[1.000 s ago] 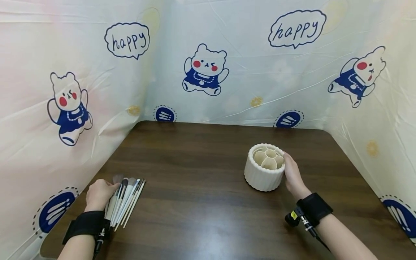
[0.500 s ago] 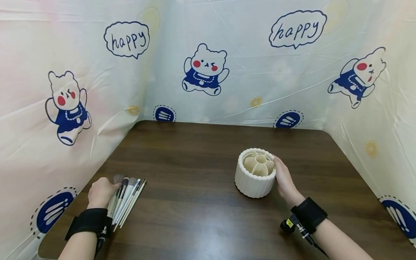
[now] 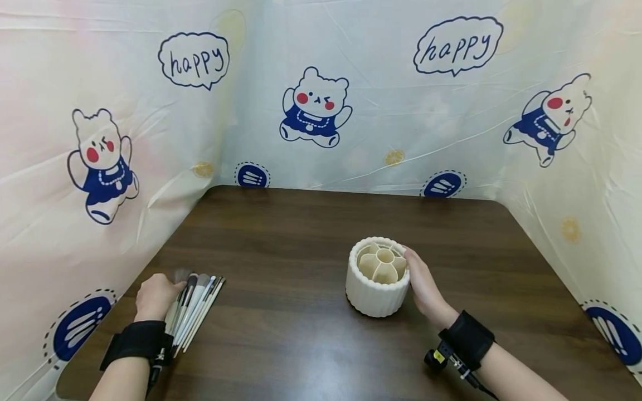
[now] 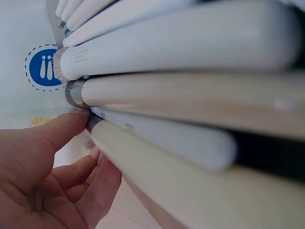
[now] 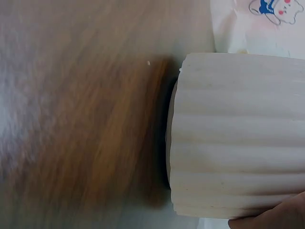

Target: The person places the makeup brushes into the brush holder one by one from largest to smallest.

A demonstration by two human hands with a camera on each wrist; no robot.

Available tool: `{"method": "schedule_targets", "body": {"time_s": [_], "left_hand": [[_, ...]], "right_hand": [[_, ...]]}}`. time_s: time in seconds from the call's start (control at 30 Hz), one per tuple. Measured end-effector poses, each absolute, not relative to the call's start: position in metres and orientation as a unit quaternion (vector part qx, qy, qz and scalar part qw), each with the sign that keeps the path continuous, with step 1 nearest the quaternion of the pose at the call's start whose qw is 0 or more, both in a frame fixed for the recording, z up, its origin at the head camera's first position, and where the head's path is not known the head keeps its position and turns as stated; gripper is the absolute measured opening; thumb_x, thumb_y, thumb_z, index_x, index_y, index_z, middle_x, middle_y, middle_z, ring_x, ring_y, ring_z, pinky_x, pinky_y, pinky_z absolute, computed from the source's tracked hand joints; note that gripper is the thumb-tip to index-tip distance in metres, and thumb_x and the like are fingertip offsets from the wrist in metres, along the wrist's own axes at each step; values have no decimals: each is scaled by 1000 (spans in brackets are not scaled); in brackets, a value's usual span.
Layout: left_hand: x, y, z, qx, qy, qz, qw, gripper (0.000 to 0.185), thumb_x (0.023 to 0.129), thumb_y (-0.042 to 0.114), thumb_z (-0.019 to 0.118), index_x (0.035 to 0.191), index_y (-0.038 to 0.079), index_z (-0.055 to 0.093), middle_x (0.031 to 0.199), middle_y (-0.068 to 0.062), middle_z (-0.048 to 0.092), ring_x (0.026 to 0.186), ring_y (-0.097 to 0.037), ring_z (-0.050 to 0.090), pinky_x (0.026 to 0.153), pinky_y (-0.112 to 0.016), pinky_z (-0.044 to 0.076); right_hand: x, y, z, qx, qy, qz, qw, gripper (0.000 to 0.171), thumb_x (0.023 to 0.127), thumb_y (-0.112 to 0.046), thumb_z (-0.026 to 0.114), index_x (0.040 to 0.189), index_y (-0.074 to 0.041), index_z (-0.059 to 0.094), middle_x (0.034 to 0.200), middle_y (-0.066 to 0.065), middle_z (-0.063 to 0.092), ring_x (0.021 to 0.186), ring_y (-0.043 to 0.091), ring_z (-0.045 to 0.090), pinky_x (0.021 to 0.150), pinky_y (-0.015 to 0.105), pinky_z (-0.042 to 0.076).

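Tabletop holder [image 3: 377, 277] against right fingers [image 3: 412, 262]

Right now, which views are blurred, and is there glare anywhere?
Right wrist view: the table is smeared with blur, the ribbed holder sharper. Left wrist view: the brushes are very close and soft. Head view: sharp, pale glare on the tabletop near the front edge.

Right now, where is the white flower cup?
In the head view, the white flower cup stands upright on the brown table, right of centre, with the right hand against its side.
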State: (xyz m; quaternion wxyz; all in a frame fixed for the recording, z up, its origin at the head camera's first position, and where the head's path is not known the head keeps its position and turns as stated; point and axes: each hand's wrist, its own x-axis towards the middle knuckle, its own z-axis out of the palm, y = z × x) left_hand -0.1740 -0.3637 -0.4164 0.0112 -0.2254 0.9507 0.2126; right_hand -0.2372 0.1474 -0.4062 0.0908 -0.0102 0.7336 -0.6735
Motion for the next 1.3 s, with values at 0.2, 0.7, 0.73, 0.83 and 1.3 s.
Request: {"method": "schedule_targets", "body": {"time_s": [0.2, 0.7, 0.73, 0.83, 1.3], "left_hand": [[-172, -364, -413, -216, 952, 218, 5, 42, 92, 26, 56, 80, -14, 62, 67, -16, 51, 64, -28, 48, 55, -35, 38], [-169, -359, -389, -163, 958, 214, -96, 54, 89, 20, 61, 42, 13, 35, 45, 7, 24, 43, -13, 29, 47, -28, 26], [-170, -358, -387, -162, 957, 215, -104, 54, 89, 20, 61, 42, 13, 35, 44, 7, 24, 43, -12, 28, 47, -28, 26], [-173, -352, -377, -158, 956, 212, -128, 55, 88, 19, 62, 40, 13, 36, 42, 8, 26, 43, -14, 30, 49, -29, 26], [-189, -276, -313, -77, 925, 224, -296, 32, 86, 17, 69, 64, -5, 60, 60, -20, 60, 50, -25, 48, 48, -29, 31]], "right_hand": [[-232, 138, -408, -14, 729, -679, 90, 54, 106, -31, 21, 149, 2, 20, 157, 21, 17, 146, 34, 15, 120, 52, 15], [-227, 134, -412, -21, 727, -679, 96, 54, 106, -32, 22, 148, 1, 23, 156, 20, 20, 146, 32, 17, 120, 51, 15], [-227, 134, -412, -20, 727, -679, 96, 54, 106, -32, 22, 148, 1, 22, 157, 20, 20, 146, 33, 17, 120, 51, 15], [-227, 134, -412, -21, 727, -680, 97, 55, 106, -33, 22, 149, 1, 21, 157, 20, 19, 146, 34, 16, 120, 52, 15], [-225, 135, -411, -26, 728, -677, 99, 57, 106, -35, 22, 150, 0, 19, 158, 20, 17, 147, 35, 15, 119, 53, 15]]}}
